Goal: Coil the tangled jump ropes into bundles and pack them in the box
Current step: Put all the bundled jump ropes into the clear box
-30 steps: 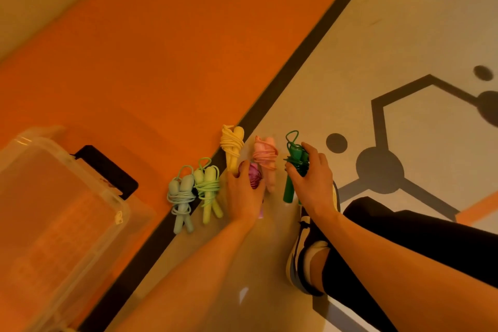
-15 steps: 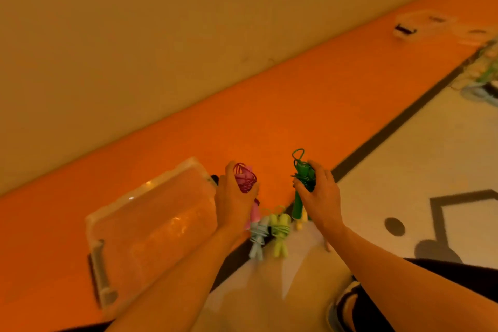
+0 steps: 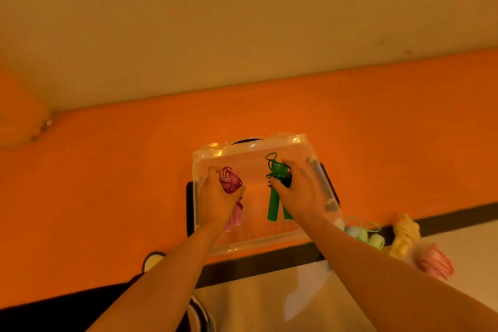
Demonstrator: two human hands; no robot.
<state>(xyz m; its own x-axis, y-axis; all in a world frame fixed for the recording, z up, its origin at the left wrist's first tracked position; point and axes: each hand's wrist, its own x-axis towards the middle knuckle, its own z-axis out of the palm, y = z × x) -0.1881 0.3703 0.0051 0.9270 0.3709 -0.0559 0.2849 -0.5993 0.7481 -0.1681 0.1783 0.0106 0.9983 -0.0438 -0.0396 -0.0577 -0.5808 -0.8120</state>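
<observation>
**A:** Head view, the only one. Where does the person have the ropes?

**B:** One in each hand. The left hand (image 3: 215, 197) has its fingers wrapped round the pink bundle (image 3: 230, 183), with the magenta cord bunched at the top and the pale pink handles hanging below the palm. The right hand (image 3: 299, 194) is clenched round the green bundle (image 3: 272, 205) at its wound cord, and the two green handles stick out beneath.

**A:** And the box?

**B:** The clear box (image 3: 269, 240) sits on the orange floor (image 3: 107, 183), right under both hands. Both bundles show inside its outline, pink towards the left wall and green towards the right. Whether either one touches the bottom can't be told from here.

**A:** Which way do they lie?

**B:** Each long axis runs from the far rim towards the person, cord end away and handles nearer. That's along the box, so they look set to go down side by side. Neither hand is clearly ahead of the other.

**A:** What's left?

**B:** Outside the box, to the right by the dark stripe (image 3: 256, 261), lie the pale green and blue bundles (image 3: 363, 234), the yellow bundle (image 3: 404, 234) and the salmon bundle (image 3: 435, 264). The right hand is nearer to them.
</observation>
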